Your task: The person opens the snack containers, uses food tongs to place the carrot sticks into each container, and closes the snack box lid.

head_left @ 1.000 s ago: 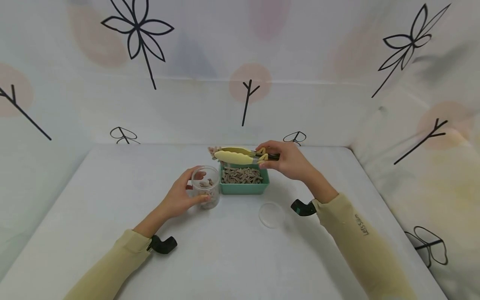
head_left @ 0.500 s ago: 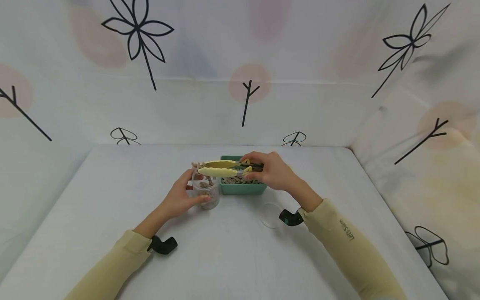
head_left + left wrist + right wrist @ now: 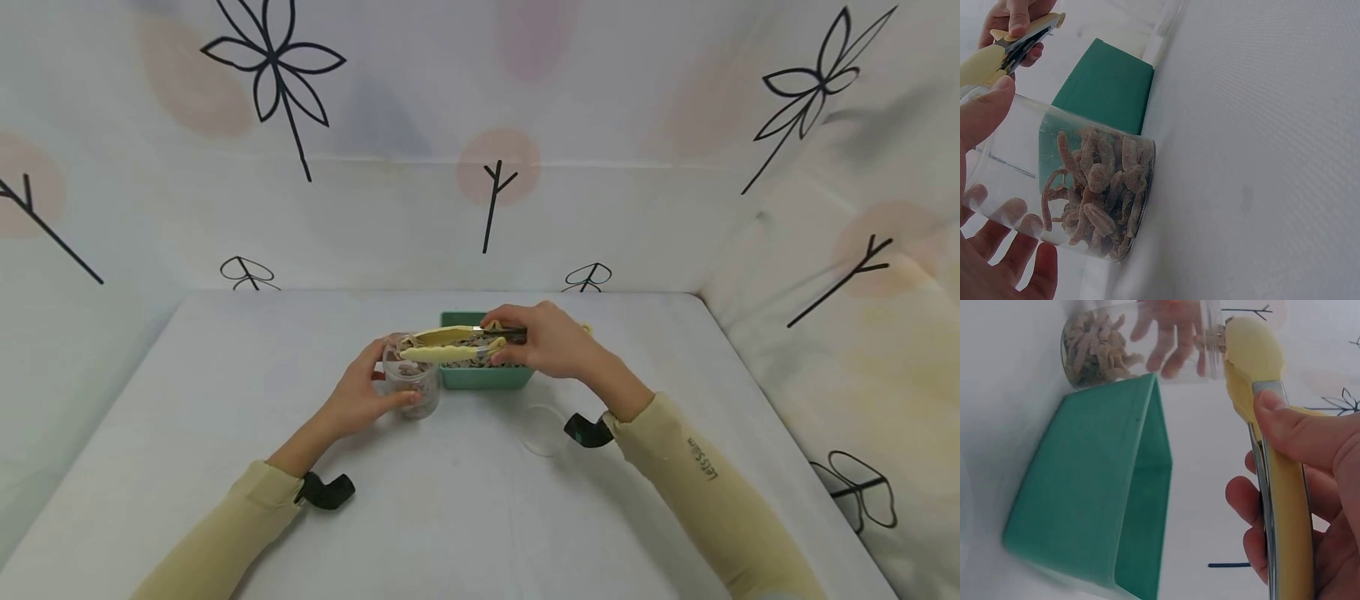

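Observation:
My left hand [image 3: 363, 396] grips a clear jar [image 3: 420, 392], thumb on one side and fingers round the other. Brown, knobbly dried strips [image 3: 1100, 194] fill the lower part of the jar. Yellow-tipped tongs [image 3: 1285, 487] are held in my right hand [image 3: 551, 337], their tips right at the jar's mouth. A few strips [image 3: 1213, 339] stick out from the tong tips into the opening. Just right of the jar stands a green rectangular box [image 3: 487, 379], with more of the strips inside, partly hidden by the tongs and right hand.
A clear round lid [image 3: 542, 431] lies on the white table [image 3: 457, 517], in front of the box and near the right wrist's black camera [image 3: 588, 431]. Patterned cloth [image 3: 405, 217] hangs behind the table.
The right hand has brought the tongs left and down, from above the green box to the jar's mouth, with strips between the tips. The left hand and jar have stayed in place.

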Demonstrator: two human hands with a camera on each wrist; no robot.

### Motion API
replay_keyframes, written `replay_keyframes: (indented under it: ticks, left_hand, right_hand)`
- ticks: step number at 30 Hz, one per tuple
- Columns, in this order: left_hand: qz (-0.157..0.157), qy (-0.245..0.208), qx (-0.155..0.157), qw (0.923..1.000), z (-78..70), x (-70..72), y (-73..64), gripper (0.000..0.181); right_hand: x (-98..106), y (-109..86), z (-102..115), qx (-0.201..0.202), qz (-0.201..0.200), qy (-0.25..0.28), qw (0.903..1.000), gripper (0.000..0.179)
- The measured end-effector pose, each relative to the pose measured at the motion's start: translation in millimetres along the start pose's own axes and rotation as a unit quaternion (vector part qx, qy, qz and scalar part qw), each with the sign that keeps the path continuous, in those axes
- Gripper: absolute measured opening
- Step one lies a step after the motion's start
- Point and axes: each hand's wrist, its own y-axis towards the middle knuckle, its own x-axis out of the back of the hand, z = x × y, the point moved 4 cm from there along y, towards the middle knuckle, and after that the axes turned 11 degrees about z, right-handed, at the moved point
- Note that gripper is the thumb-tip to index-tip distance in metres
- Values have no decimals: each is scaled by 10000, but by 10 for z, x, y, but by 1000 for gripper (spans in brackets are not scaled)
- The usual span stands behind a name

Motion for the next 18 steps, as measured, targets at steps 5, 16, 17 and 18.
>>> replay_keyframes:
  ticks: [5, 16, 17, 18]
  left_hand:
    - [0, -9, -8, 10000, 12, -4, -3, 88]
    - [6, 2, 1, 10000, 30, 1, 4, 88]
    - [5, -3, -10, 10000, 28, 1, 4, 88]
    - [4, -8, -13, 10000, 28, 3, 4, 88]
  right_hand:
    - [43, -11, 31, -200, 97, -203, 9995, 45]
    - [148, 29, 134, -169, 300, -728, 9967, 45]
    - [155, 33, 140, -148, 312, -752, 9966, 45]
    - [161, 35, 145, -144, 332, -768, 9964, 45]
